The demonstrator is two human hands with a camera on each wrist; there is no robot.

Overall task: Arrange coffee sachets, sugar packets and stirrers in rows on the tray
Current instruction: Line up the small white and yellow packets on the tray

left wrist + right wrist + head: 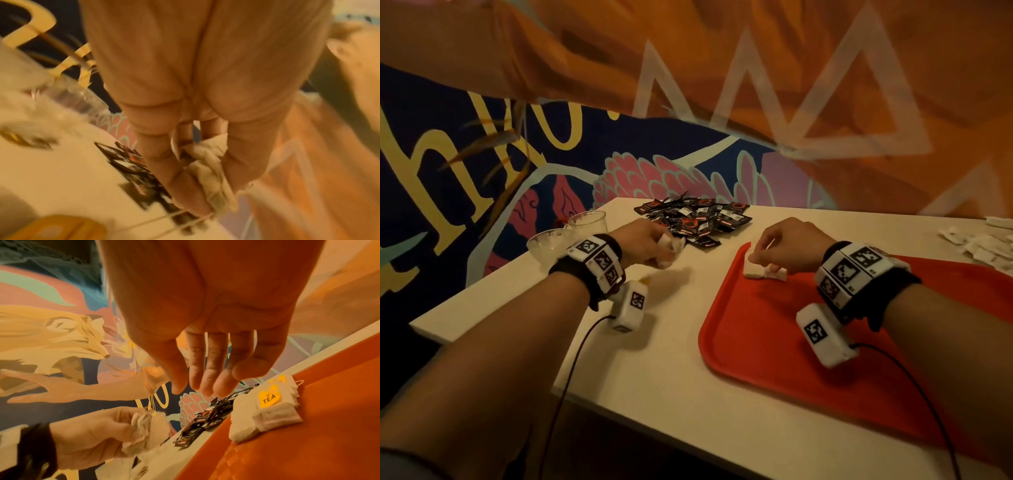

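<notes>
My left hand (pixel 664 250) hovers over the white table and grips a crumpled bunch of white tea bags (pixel 670 244) (pixel 209 175), their strings trailing. Just beyond it lies a pile of black coffee sachets (pixel 698 219) (pixel 207 420). A red tray (pixel 774 359) (pixel 308 443) lies to the right. In its far left corner sits a small stack of white tea bags (pixel 755 270) (pixel 273 415) with a yellow "TEA" tag (pixel 269 398). My right hand (pixel 760 257) (pixel 197 389) hangs over that stack with straight fingers and holds nothing.
Several white packets (pixel 983 243) lie scattered at the table's far right. Two clear plastic cups (pixel 585 222) (pixel 548 243) stand at the far left edge. A painted wall rises right behind the table. Wrist camera cables trail toward the near edge.
</notes>
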